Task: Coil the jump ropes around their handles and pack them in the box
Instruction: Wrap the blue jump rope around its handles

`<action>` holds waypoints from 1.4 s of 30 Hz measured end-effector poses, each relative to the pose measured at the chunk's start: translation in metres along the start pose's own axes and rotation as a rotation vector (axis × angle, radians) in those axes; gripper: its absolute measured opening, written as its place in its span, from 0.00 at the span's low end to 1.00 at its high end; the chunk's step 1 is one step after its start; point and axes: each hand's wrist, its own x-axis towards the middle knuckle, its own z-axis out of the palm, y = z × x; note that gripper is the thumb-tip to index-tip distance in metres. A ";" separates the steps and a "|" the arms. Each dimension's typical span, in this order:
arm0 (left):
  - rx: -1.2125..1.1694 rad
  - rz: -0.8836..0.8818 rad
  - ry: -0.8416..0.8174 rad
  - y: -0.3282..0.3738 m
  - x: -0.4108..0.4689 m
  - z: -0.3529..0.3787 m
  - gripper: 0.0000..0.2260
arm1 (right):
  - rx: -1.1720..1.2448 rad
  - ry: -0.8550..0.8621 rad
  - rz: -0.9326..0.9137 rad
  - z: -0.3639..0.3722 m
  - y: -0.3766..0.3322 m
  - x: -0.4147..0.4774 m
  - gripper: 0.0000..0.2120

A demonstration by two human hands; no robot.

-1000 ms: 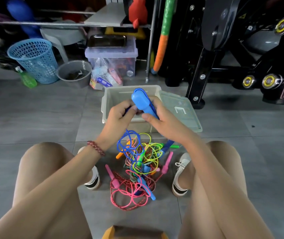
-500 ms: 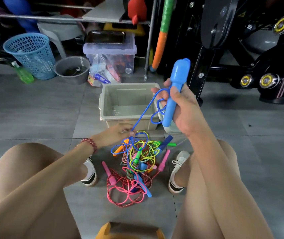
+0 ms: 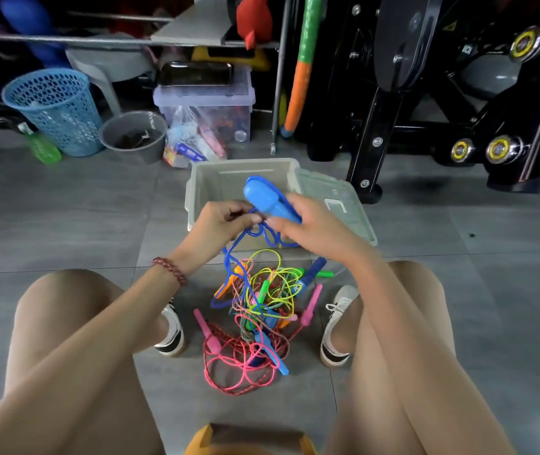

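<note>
Blue handle [image 3: 270, 201]: held above the open box [image 3: 203, 187], tilted, its rounded end up and to the left. Right hand [image 3: 309, 226]: fingers curled round the lower part of the handle, gripping it. Left hand [image 3: 221, 221]: fingertips closed in a pinch on the blue rope [image 3: 227, 257], just beside the handle. The rope hangs in loose loops below both hands and runs down into the pile of jump ropes [image 3: 262, 310]. The pile lies tangled on the grey tiled floor [image 3: 65, 224], between the left shoe [image 3: 171, 331] and the right shoe [image 3: 334, 326]; pink, yellow, green, orange and blue ropes and handles are noted in it. A lid [image 3: 349, 210] rests tilted against the box's right side. Behind stand a blue basket [image 3: 55, 110] and a grey bucket [image 3: 134, 134].
</note>
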 end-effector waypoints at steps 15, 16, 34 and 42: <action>-0.291 -0.090 0.201 -0.001 -0.001 -0.033 0.09 | 0.535 0.232 -0.008 -0.013 0.001 -0.003 0.08; -0.337 -0.136 0.229 -0.005 -0.001 -0.038 0.10 | 0.678 0.215 -0.051 -0.014 0.001 -0.004 0.09; 0.822 -0.077 0.251 -0.030 -0.002 -0.060 0.15 | 1.019 0.314 -0.023 -0.025 0.000 -0.007 0.07; 0.071 0.024 -0.544 -0.023 -0.018 -0.002 0.22 | 0.946 0.078 -0.058 -0.012 -0.010 -0.011 0.06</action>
